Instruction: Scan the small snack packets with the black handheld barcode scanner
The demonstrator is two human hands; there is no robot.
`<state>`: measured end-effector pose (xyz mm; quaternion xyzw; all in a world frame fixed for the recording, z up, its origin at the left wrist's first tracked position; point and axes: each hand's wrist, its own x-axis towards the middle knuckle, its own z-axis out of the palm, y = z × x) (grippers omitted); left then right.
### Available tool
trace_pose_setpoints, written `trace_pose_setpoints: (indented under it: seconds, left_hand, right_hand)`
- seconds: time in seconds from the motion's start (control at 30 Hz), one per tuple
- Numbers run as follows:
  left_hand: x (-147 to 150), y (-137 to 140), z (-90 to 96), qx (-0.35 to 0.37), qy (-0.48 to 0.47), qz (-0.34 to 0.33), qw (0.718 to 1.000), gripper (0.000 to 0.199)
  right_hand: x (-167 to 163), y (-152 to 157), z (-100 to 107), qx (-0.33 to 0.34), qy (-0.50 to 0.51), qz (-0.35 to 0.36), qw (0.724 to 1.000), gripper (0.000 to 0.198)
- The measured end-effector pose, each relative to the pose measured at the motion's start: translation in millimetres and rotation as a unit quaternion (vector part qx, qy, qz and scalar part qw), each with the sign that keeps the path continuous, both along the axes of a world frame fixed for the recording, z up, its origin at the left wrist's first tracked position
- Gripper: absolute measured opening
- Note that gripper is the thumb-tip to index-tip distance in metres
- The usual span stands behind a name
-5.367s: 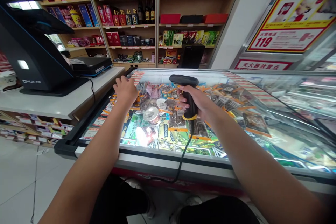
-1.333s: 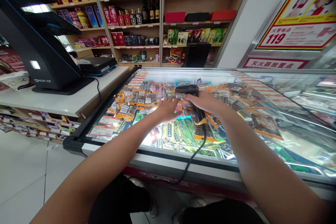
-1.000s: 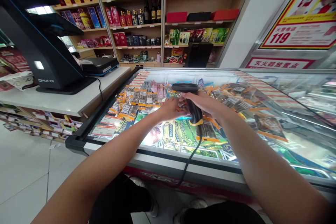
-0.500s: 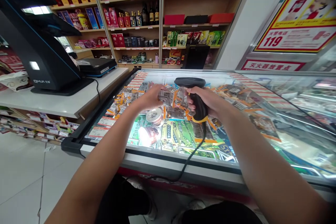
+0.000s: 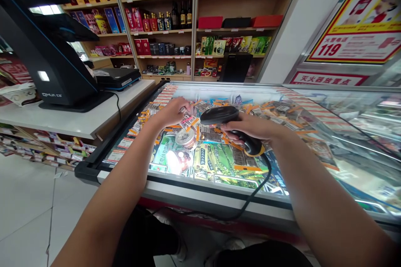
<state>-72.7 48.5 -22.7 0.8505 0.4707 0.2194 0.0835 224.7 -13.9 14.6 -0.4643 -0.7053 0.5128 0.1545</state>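
My right hand [image 5: 250, 127] is wrapped round the grip of a black barcode scanner [image 5: 219, 115] with yellow trim. The scanner leans over, its head toward the left, and a black cable [image 5: 267, 171] hangs from the grip. Just left of it, my left hand [image 5: 173, 112] pinches a small clear-and-orange snack packet [image 5: 189, 122] with printed markings. Both hands are above a glass-topped chest freezer [image 5: 156, 183]. Many similar orange-edged packets [image 5: 211, 133] appear below the hands, with a round tub [image 5: 185, 138] and green-and-yellow packages [image 5: 216, 158] nearby.
At the left, a white counter [image 5: 131, 96] carries a black checkout terminal [image 5: 62, 79] and a black flat device [image 5: 117, 77]. Shelves [image 5: 159, 33] of boxes and bottles stand behind the freezer. A red-and-yellow sign [image 5: 354, 25] hangs at right.
The scanner has tipped from upright to leaning, its head lower and turned left toward the packet. My left hand has shifted slightly left, and the packet in it has turned.
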Motion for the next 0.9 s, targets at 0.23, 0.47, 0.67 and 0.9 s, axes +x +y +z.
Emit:
trace_pose_setpoints:
  seconds: [0.23,0.47,0.67,0.9]
  left_hand:
    - [1,1,3.1,0.031,0.019,0.035,0.999,0.037]
    - [-19,0,8.4,0.056,0.138,0.276,0.949,0.031]
    - [12,-16,8.8,0.098,0.085,0.188,0.973,0.029]
    - [60,-38,-11.6,-0.089,0.134,-0.087,0.983,0.065]
  right_hand:
    - [1,2,1,-0.012,0.026,-0.013,1.000,0.032]
    - [-3,6,0,0.023,0.042,-0.044,0.998,0.031]
    - [-4,5,-2,0.012,0.039,-0.073,0.996,0.027]
    - [-3,6,-1,0.013,0.056,-0.060,0.997,0.031]
